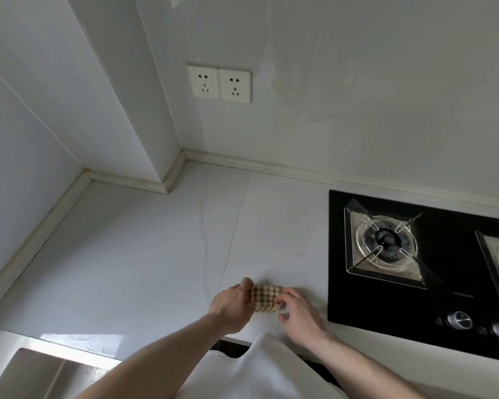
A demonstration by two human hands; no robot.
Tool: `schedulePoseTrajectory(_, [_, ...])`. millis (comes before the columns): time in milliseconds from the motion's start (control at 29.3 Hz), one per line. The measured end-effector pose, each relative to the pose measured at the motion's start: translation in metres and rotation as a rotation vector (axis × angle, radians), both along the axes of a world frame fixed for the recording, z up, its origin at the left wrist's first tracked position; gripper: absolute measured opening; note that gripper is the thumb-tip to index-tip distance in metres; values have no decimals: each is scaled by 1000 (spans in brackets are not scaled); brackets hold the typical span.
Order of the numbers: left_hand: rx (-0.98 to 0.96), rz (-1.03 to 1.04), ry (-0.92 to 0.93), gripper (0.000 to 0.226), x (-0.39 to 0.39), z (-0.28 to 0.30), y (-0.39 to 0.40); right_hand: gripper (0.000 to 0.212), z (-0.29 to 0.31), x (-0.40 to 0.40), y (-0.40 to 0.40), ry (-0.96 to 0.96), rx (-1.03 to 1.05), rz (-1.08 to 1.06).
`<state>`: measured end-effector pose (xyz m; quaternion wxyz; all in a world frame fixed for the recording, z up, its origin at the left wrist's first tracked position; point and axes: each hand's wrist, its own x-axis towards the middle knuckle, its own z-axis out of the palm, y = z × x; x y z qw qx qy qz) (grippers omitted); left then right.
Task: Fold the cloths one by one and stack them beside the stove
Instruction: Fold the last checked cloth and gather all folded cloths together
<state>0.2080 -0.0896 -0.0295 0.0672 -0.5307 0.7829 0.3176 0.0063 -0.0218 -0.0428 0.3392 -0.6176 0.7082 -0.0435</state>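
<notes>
Okay, your left hand [231, 308] and right hand [297, 312] both pinch the small brown-checked folded cloth [265, 298] near the counter's front edge; square its corners before letting go.

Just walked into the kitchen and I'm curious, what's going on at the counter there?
A person is handling a small checked cloth on the countertop, just left of the black gas stove. The left hand grips its left edge and the right hand pinches its right corner. The cloth looks already folded small. No stack of other cloths is in view.
</notes>
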Motion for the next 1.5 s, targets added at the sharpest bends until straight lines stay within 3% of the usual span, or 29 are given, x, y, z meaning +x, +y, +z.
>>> schedulePoseTrajectory(68, [42, 32, -41, 46, -5, 4, -4, 40, 2, -1, 3, 4, 20, 26])
schedulePoseTrajectory(205, [17, 37, -144, 28, -11, 9, -7, 47, 9, -1, 10, 30, 13, 79])
schedulePoseTrajectory(342, [-69, 3, -144, 27, -6, 1, 0, 58, 14, 0, 21, 12, 20, 107])
schedulePoseTrajectory(444, [13, 125, -3, 20, -5, 3, 10, 62, 11, -7, 34, -42, 12, 49])
schedulePoseTrajectory(752, [284, 401, 587, 20, -34, 75, 34, 41, 48, -51, 40, -296, -179, -455])
schedulePoseTrajectory(888, [348, 286, 661, 17, -68, 105, 40, 39, 75, -79, 65, -394, -271, -595])
schedulePoseTrajectory(991, [288, 205, 689, 20, -104, 119, 51, 38, 87, -110, 100, -407, -311, -704])
schedulePoseTrajectory(1264, [288, -88, 706, 19, -209, 137, 121, 37, 107, -202, 225, -301, -441, -937])
schedulePoseTrajectory(1504, [364, -51, 776, 27, -292, 142, 212, 37, 122, -270, 345, -317, -476, -1067])
